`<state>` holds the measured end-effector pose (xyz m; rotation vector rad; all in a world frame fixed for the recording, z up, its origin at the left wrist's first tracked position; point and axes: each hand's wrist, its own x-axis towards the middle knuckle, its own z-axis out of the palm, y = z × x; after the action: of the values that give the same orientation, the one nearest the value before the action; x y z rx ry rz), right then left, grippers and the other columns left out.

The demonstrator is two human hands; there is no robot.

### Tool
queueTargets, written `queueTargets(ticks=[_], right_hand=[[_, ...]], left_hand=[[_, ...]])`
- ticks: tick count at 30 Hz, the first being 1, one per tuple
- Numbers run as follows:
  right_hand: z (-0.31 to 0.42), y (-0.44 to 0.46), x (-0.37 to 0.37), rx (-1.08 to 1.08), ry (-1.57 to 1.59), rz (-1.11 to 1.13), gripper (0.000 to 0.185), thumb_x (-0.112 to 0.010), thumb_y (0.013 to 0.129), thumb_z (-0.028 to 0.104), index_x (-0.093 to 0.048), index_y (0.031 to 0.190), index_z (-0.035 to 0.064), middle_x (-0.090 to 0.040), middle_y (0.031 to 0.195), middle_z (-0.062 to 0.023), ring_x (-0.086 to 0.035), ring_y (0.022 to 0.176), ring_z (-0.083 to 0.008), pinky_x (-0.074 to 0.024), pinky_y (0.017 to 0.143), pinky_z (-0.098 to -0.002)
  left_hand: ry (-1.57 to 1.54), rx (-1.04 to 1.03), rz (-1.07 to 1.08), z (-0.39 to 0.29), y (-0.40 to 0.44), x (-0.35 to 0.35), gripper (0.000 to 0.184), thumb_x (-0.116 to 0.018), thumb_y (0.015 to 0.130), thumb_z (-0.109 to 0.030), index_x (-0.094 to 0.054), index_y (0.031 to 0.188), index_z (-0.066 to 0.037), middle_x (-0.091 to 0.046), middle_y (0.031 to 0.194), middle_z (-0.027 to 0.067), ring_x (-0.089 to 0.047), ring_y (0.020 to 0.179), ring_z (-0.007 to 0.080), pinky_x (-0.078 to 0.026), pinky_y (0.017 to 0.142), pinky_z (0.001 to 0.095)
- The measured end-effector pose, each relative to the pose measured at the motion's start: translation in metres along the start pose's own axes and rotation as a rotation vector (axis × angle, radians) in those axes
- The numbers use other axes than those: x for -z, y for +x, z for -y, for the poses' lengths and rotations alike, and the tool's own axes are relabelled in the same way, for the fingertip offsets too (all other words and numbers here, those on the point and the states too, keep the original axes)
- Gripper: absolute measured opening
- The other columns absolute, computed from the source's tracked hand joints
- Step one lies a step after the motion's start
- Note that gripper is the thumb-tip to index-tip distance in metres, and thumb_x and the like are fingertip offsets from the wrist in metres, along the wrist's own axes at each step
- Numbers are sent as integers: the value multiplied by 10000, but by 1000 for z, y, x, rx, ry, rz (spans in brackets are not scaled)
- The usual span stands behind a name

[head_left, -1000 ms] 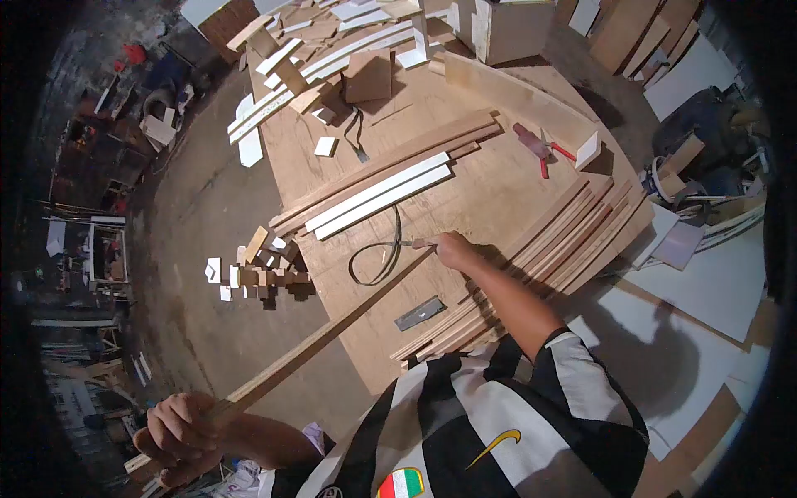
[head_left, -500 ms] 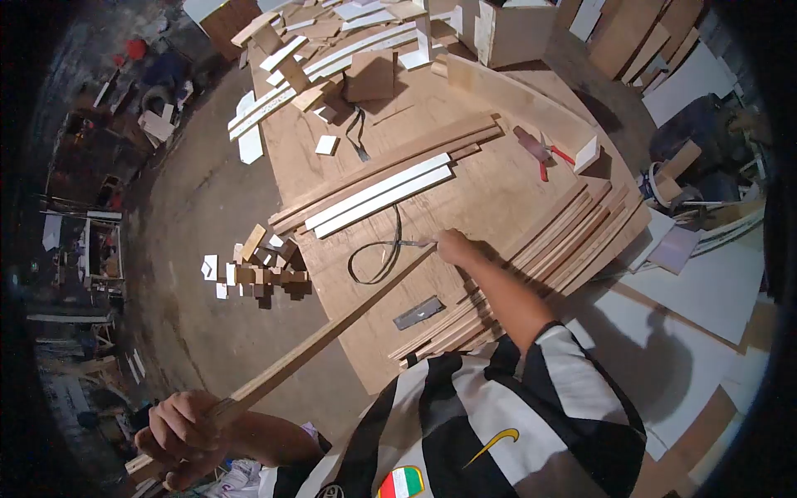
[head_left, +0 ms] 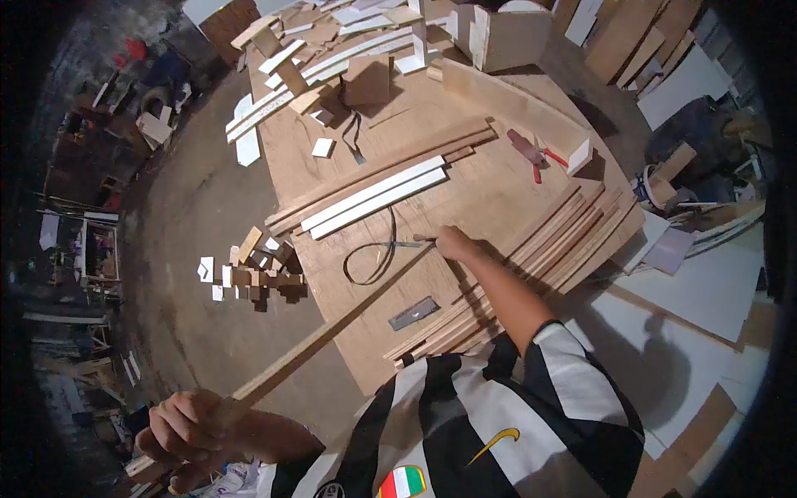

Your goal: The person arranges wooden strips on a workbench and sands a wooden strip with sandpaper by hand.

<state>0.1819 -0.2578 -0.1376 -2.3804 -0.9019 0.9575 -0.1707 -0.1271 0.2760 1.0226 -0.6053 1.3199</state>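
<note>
A long, narrow wooden strip (head_left: 332,324) slants from the lower left up over the plywood table (head_left: 486,199). My left hand (head_left: 187,430) is wrapped round its near end, off the table's left side. At the far end, the closed fingers of my right hand (head_left: 454,243) grip the strip's tip above the tabletop. Just left of that hand, a black strap or cord (head_left: 369,261) lies in a loop. A flat grey metal piece (head_left: 413,313) rests on the table between the strip and my body.
Two white strips (head_left: 378,197) lie beside long brown boards (head_left: 390,170). More thin strips (head_left: 548,241) line the table's near right edge. Red-handled pliers (head_left: 538,166) sit farther back. Wood blocks (head_left: 257,270) are heaped on the floor at left; offcuts (head_left: 365,41) cover the far end.
The wooden strip looks slightly turned, showing a narrower face toward its far end. Both hands keep their hold in nearly the same places, and the view has shifted a little.
</note>
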Motion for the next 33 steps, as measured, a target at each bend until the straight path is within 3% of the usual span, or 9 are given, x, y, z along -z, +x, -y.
queueTargets(ticks=[5, 8, 11, 14, 17, 18, 24, 28, 33], right_hand=[[27, -22, 8, 145, -34, -27, 249, -493, 835, 78, -648, 947, -81, -664, 966, -314, -655, 961, -458, -523, 850, -500], [3, -2, -21, 135, -6, -3, 270, -485, 828, 59, -666, 1004, -38, -666, 979, -302, -661, 956, -440, -529, 829, -492], [-23, 16, -38, 82, 60, 2, 554, -395, 831, -32, -681, 1230, 225, -673, 1071, -263, -655, 1031, -396, -516, 899, -420], [36, -44, -5, 77, 200, 0, 533, -400, 828, -37, -681, 1225, 181, -666, 1099, -259, -653, 1049, -386, -511, 911, -415], [46, -67, -8, 384, 137, -135, 481, -471, 841, 32, -672, 1232, 227, -681, 958, -265, -677, 892, -403, -533, 811, -469], [58, -76, 7, 316, 117, -33, 492, -387, 845, -19, -672, 1221, 121, -663, 1135, -246, -652, 1054, -379, -502, 933, -418], [8, -20, -30, 131, 212, -125, 512, -368, 837, -38, -673, 1214, 124, -651, 1177, -237, -639, 1090, -369, -502, 937, -408], [92, -107, 32, 422, 220, -31, 541, -357, 828, -67, -669, 1221, 136, -652, 1207, -208, -644, 1105, -331, -492, 955, -379], [48, -62, -2, 155, 360, -23, 534, -340, 855, -59, -648, 1253, 118, -656, 1217, -183, -643, 1115, -301, -479, 981, -358]], left_hand=[[-20, 80, 83, -7, 0, 8, 324, -753, 767, -143, -442, 682, -113, -469, 440, -21, -427, 319, 49, -367, 337, 196], [-132, 224, 154, -3, -6, 6, 367, -831, 747, -329, -520, 740, -132, -506, 702, -82, -495, 657, 87, -375, 631, 288], [53, -80, -74, 3, -4, -4, 347, -770, 778, -189, -443, 690, -110, -464, 446, -24, -418, 320, 45, -357, 336, 187], [-102, 250, 99, -7, -5, 9, 406, -844, 724, -361, -566, 903, -124, -539, 908, -39, -495, 681, 93, -369, 633, 292], [9, -56, -38, 8, -2, -3, 365, -788, 785, -170, -441, 691, -112, -464, 454, -20, -415, 322, 41, -319, 324, 182], [-13, -80, -17, 10, -3, -3, 364, -789, 783, -166, -442, 689, -111, -467, 454, -21, -418, 323, 41, -314, 323, 181], [-67, 1, 42, 4, -5, -7, 371, -799, 774, -159, -443, 683, -107, -466, 449, -23, -427, 322, 43, -294, 319, 176], [15, 7, -45, 5, -4, -14, 357, -788, 777, -157, -447, 684, -110, -464, 446, -29, -427, 320, 43, -290, 326, 179], [70, -8, -17, 11, 2, -10, 326, -769, 786, -166, -461, 690, -117, -472, 450, -42, -424, 319, 40, -326, 350, 193]])
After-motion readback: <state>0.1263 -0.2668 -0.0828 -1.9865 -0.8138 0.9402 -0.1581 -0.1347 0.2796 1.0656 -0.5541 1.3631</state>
